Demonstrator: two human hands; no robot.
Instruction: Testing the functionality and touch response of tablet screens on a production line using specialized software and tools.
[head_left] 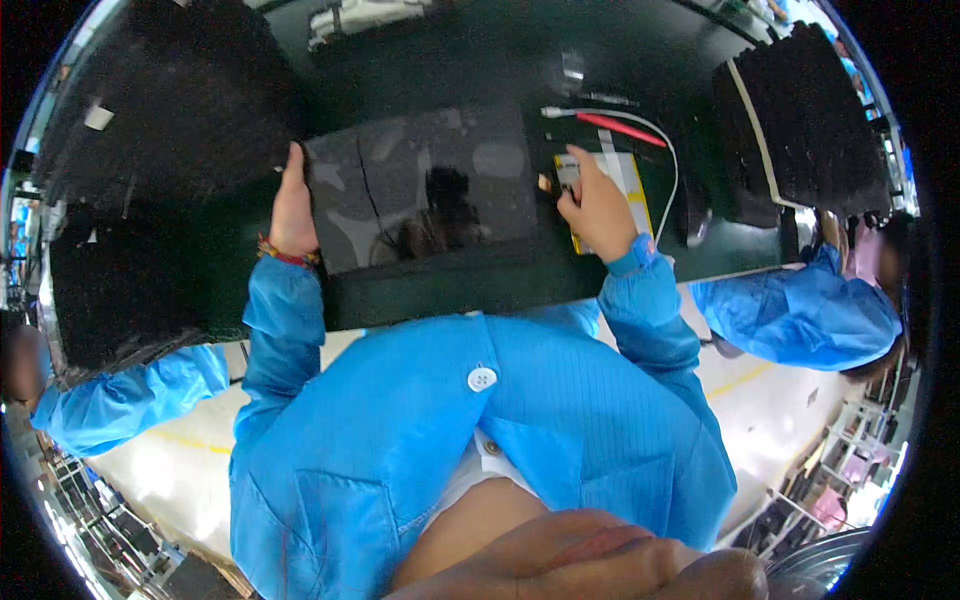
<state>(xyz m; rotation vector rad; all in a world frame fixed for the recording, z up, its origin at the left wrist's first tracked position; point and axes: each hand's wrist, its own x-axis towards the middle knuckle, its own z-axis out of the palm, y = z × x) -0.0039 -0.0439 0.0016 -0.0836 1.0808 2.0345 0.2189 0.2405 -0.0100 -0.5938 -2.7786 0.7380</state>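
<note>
A flat, glossy black screen panel (430, 190) lies on the dark green table in front of me, reflecting the ceiling and a dark figure. My left hand (293, 205) is at its left edge, fingers stretched out along that side; whether any reach under the edge is hidden. To the right of the panel, my right hand (602, 212) is over a flat battery pack (628, 180) with a yellow border. Its index finger and thumb are apart, the other fingers mostly hidden. A small pale piece (544, 183) sits beside those fingertips.
A white cable (674, 165) curves around the battery, near a red pen-like tool (622, 129). Black stacked sheets (800, 120) stand at right, with a large black foam-like stack (180, 120) at left. White material (370, 14) lies at the back. People in blue sleeves (800, 310) are on both sides.
</note>
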